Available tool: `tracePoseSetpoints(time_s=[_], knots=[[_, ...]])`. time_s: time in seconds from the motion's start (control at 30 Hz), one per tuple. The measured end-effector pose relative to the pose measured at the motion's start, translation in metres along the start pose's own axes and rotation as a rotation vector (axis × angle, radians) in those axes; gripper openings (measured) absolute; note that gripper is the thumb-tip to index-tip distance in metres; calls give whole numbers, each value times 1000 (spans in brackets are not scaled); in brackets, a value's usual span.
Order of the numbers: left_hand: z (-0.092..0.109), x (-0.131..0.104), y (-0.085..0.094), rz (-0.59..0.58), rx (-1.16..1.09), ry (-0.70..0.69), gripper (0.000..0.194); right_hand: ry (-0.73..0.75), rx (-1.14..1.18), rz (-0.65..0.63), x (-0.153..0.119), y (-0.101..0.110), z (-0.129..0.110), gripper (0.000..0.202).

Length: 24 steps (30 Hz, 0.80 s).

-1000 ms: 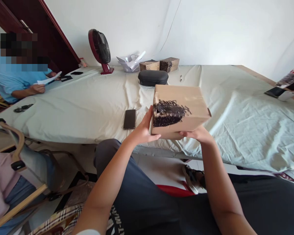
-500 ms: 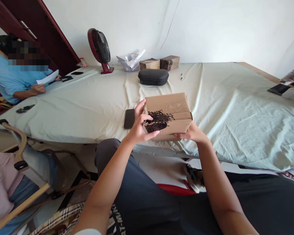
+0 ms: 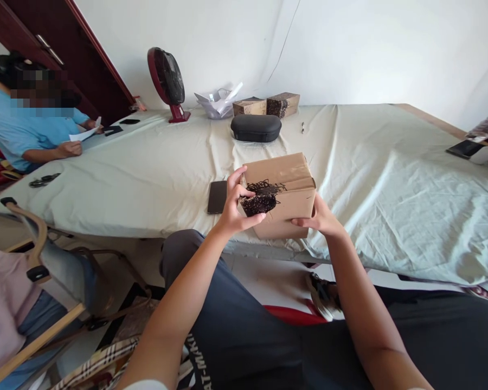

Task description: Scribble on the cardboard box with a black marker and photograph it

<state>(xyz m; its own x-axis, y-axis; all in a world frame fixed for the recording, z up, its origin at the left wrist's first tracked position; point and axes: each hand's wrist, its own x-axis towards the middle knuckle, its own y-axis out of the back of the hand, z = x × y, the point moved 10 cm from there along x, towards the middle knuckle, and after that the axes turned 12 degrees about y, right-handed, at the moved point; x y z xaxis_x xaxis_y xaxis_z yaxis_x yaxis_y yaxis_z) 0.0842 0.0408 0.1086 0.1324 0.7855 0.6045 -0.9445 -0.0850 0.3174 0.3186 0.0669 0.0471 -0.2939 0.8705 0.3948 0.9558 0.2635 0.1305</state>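
1 cardboard box (image 3: 282, 169), gripped from 2 sides

The left hand (image 3: 231, 210) grips its black-scribbled side, and the right hand (image 3: 322, 216) grips the opposite side. It is at the near edge of the table (image 3: 390, 189), beside a dark phone (image 3: 217, 197).

The left hand (image 3: 232, 212) partly hides the phone (image 3: 217, 197).

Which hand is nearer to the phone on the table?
Left: the left hand is just right of the phone, on the left of the box; the right hand is farther, on the box's right.
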Motion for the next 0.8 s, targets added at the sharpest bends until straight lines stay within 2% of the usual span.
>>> tracePoseSetpoints(time_s=[0.03, 0.1, 0.17, 0.27, 0.33, 0.4, 0.5, 0.63, 0.8], knots=[[-2, 0, 1, 17, -31, -12, 58, 20, 2, -1, 0, -4, -4, 116], [-9, 1, 3, 34, -111, 6, 84, 53, 33, -17, 1, -12, -9, 109], [-22, 4, 2, -11, -206, 100, 110, 64, 108, -44, 2, -18, -8, 105], [-38, 8, 6, -50, -289, 248, 128, 64, 118, -19, 6, -11, 11, 93], [-40, 11, 16, -15, -274, 279, 131, 21, -110, 82, 9, 9, 34, 81], [-40, 13, 23, -3, -225, 293, 130, -46, -512, 128, 9, 24, 54, 76], [-40, 13, 22, -62, -167, 292, 131, -144, -947, 26, 7, 19, 75, 57], [-43, 8, 14, -179, -168, 281, 125, -192, -1123, -49, 6, 6, 79, 43], [-51, 7, 14, -164, -115, 335, 130, -313, -1259, -86, 6, 9, 74, 41]])
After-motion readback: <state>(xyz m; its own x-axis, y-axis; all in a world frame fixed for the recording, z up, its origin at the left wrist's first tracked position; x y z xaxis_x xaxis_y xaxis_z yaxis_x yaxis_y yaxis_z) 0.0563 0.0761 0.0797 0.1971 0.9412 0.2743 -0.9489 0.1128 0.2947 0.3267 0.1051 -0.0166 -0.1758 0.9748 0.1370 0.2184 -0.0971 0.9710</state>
